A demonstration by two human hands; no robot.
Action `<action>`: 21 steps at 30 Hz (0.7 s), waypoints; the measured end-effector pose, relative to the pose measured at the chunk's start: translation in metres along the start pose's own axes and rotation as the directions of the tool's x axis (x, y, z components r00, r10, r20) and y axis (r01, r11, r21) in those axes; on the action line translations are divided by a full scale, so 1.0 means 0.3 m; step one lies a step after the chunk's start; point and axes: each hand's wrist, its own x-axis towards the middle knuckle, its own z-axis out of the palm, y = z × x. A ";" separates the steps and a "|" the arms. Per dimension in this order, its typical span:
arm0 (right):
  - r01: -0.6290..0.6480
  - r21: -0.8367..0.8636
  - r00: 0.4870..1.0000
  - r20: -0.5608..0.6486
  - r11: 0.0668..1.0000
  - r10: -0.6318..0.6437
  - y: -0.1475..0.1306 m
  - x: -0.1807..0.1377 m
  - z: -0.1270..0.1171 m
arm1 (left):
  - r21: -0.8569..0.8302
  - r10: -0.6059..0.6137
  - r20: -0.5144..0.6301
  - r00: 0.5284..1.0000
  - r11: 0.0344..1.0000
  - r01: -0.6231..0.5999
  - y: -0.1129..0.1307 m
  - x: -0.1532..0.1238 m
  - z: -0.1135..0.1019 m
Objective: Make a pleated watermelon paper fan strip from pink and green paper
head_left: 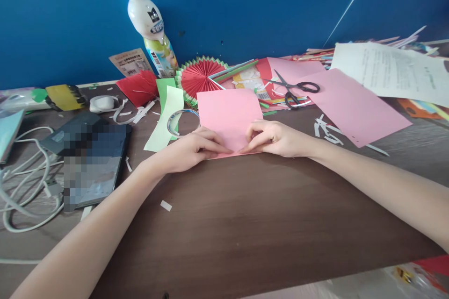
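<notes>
A sheet of pink paper point(229, 114) lies on the table in front of me, its near edge folded up in a narrow strip. My left hand point(196, 149) pinches the fold from the left, fingers pressed together. From the other side, my right hand point(268, 138) has curled fingers closed on the same near edge. Just beyond my left hand are a roll of tape point(171, 124) and a pale green paper strip point(157, 131). Behind the pink sheet stands a red and green pleated paper fan point(199, 79). Black-handled scissors point(293, 86) rest on papers at the back right.
A tilted bottle point(147, 18) leans against the blue wall. Left are a tablet point(101, 168), white cables point(38, 187) and a white earbud case point(103, 103). Another pink sheet point(361, 107), a printed page point(393, 72) and white paper scraps point(326, 131) lie right.
</notes>
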 end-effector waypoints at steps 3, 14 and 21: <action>-0.006 0.004 1.000 0.003 1.000 0.006 0.000 0.000 -0.002 | 0.007 0.020 0.025 0.999 1.000 -0.020 0.001 -0.001 -0.007; -0.067 0.033 0.998 0.005 0.997 0.067 -0.008 -0.002 -0.006 | -0.002 -0.057 0.188 0.981 0.998 0.058 -0.008 -0.015 -0.035; -0.250 0.087 0.967 0.064 0.964 0.245 -0.020 -0.021 -0.065 | 0.042 -0.080 0.228 0.970 0.997 0.072 0.008 -0.017 -0.034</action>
